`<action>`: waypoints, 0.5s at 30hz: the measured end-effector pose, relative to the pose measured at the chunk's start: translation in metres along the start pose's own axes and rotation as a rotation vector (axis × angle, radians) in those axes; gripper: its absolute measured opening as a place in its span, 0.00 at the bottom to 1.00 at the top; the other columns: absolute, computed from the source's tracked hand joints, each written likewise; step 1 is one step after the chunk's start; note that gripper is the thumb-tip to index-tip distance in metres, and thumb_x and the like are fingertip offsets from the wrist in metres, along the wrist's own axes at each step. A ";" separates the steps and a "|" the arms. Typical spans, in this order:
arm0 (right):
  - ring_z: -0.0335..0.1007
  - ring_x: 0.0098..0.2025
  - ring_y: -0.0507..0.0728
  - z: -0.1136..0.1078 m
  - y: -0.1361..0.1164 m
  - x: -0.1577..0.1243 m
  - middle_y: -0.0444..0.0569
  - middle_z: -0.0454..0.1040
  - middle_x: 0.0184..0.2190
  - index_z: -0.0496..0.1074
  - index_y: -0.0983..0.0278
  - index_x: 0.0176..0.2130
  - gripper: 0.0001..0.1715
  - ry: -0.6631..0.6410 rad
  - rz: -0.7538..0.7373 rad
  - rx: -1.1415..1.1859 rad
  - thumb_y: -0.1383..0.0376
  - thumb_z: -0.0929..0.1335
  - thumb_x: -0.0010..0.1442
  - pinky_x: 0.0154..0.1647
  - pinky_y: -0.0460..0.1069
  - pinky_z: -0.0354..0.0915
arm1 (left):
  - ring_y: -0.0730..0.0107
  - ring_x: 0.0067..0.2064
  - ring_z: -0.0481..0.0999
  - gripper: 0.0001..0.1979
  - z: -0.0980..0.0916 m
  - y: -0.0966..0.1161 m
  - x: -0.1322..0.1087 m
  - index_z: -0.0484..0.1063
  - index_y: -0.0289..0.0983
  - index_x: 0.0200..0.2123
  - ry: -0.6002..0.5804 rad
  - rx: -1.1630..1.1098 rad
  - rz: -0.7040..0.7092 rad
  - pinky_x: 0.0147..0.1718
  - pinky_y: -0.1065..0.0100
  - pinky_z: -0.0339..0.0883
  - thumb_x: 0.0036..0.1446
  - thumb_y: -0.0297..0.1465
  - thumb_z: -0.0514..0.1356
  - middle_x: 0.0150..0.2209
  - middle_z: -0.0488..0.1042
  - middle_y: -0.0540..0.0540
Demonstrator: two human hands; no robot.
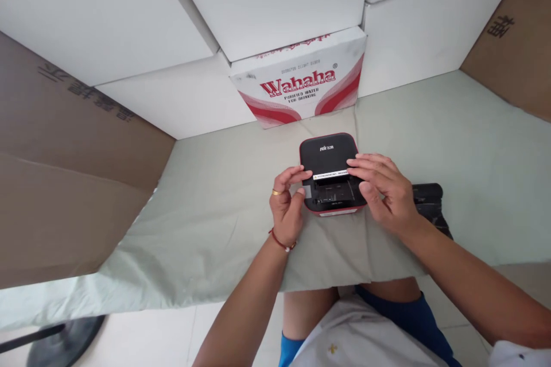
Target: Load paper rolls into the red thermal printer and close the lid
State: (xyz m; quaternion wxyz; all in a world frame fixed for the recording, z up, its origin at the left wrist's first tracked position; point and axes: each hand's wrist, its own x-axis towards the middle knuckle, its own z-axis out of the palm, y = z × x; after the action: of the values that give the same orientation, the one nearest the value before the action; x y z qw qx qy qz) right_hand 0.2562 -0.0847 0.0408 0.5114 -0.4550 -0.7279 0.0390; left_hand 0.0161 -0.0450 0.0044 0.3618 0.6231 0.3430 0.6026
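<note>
A small black thermal printer [329, 159] with a red edge lies on the cloth in front of me. White lettering marks its top, and a white printed strip [329, 175] runs across its middle above a dark recess. My left hand [287, 200] grips its left side, fingers curled at the edge and thumb near the front corner. Stretched fingers of my right hand [383, 186] rest on the right edge of the top, with the thumb apart at the front right corner. Beside the right wrist lies a black object [429, 195], partly hidden by it.
Pale green cloth [215, 200] covers the table, its front edge hanging near my legs. A white and red Wahaha carton [301, 89] stands behind the printer, against stacked white boxes [275, 0]. Brown cardboard [64, 183] flanks the left, with another brown box [508, 40] at right.
</note>
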 end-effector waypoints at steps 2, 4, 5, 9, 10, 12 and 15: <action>0.80 0.63 0.66 0.000 -0.004 -0.002 0.56 0.86 0.57 0.83 0.60 0.56 0.17 -0.013 -0.055 0.019 0.64 0.67 0.76 0.69 0.67 0.70 | 0.58 0.59 0.85 0.18 0.002 -0.001 0.003 0.77 0.48 0.60 0.026 -0.129 -0.044 0.71 0.50 0.65 0.68 0.39 0.70 0.49 0.88 0.47; 0.77 0.63 0.67 -0.001 -0.009 -0.006 0.57 0.86 0.58 0.83 0.61 0.56 0.18 -0.034 -0.149 0.024 0.60 0.66 0.77 0.70 0.68 0.68 | 0.58 0.62 0.82 0.23 0.003 -0.002 0.005 0.75 0.49 0.60 0.044 -0.241 -0.091 0.70 0.52 0.66 0.64 0.37 0.73 0.48 0.87 0.48; 0.76 0.63 0.67 -0.001 -0.011 -0.007 0.56 0.86 0.57 0.83 0.60 0.54 0.18 -0.041 -0.192 0.020 0.59 0.66 0.77 0.71 0.68 0.68 | 0.58 0.64 0.80 0.25 0.004 -0.003 0.006 0.74 0.50 0.61 0.048 -0.274 -0.117 0.71 0.52 0.66 0.62 0.37 0.74 0.50 0.86 0.48; 0.73 0.60 0.66 -0.001 -0.015 -0.010 0.55 0.86 0.51 0.84 0.60 0.49 0.19 -0.017 -0.267 -0.011 0.58 0.64 0.78 0.65 0.65 0.71 | 0.54 0.79 0.63 0.41 0.004 -0.008 0.010 0.69 0.58 0.67 0.048 -0.363 -0.268 0.79 0.50 0.56 0.52 0.38 0.78 0.72 0.72 0.50; 0.73 0.59 0.66 -0.002 -0.015 -0.011 0.55 0.86 0.49 0.85 0.60 0.49 0.19 -0.011 -0.271 -0.019 0.59 0.65 0.78 0.63 0.64 0.72 | 0.53 0.82 0.57 0.44 0.004 -0.010 0.011 0.67 0.60 0.68 0.028 -0.393 -0.315 0.81 0.49 0.51 0.50 0.39 0.78 0.75 0.67 0.51; 0.72 0.58 0.66 -0.002 -0.014 -0.011 0.54 0.86 0.47 0.85 0.60 0.50 0.16 -0.009 -0.276 -0.027 0.60 0.66 0.77 0.59 0.63 0.73 | 0.52 0.85 0.49 0.49 0.005 -0.012 0.012 0.63 0.63 0.71 -0.025 -0.454 -0.402 0.83 0.48 0.45 0.49 0.40 0.78 0.78 0.62 0.52; 0.73 0.56 0.65 0.000 -0.011 -0.012 0.53 0.85 0.44 0.85 0.59 0.52 0.15 -0.005 -0.284 -0.025 0.62 0.68 0.75 0.56 0.62 0.73 | 0.53 0.86 0.45 0.52 0.007 -0.015 0.013 0.57 0.65 0.73 -0.077 -0.503 -0.461 0.84 0.46 0.41 0.50 0.40 0.77 0.81 0.57 0.53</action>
State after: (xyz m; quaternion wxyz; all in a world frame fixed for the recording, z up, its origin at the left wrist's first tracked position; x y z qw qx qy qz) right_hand 0.2505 -0.0996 0.0380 0.5042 -0.3536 -0.7868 -0.0415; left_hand 0.0236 -0.0268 -0.0019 0.6435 0.4426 0.3018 0.5468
